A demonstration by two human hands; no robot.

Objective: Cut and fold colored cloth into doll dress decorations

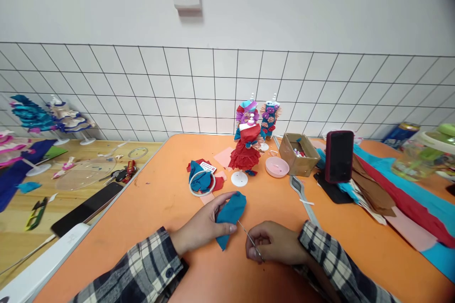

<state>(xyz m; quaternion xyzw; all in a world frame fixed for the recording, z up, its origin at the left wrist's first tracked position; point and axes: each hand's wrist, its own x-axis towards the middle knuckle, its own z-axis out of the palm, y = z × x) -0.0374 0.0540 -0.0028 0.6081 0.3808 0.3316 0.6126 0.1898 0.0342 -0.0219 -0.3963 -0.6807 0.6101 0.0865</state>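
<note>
My left hand [204,223] is closed on a folded teal piece of crepe paper [232,210], thumb in front and fingers behind. My right hand [272,242] grips thin metal tweezers [250,240], whose tip points up and left to the paper's right edge. Whether the tip touches the paper, I cannot tell. Beyond my hands, a red ruffled doll dress [248,149] stands on a small white form with a round base [239,179]. To its left lies a pale ring [192,188] around teal scraps [201,180].
A pink dish [277,167] and a cardboard box [302,154] stand at the back right. A phone [339,156] is propped upright beside long strips of coloured paper [415,199]. At left are a dark phone [87,208], a cutter [36,214] and other small dresses [69,116].
</note>
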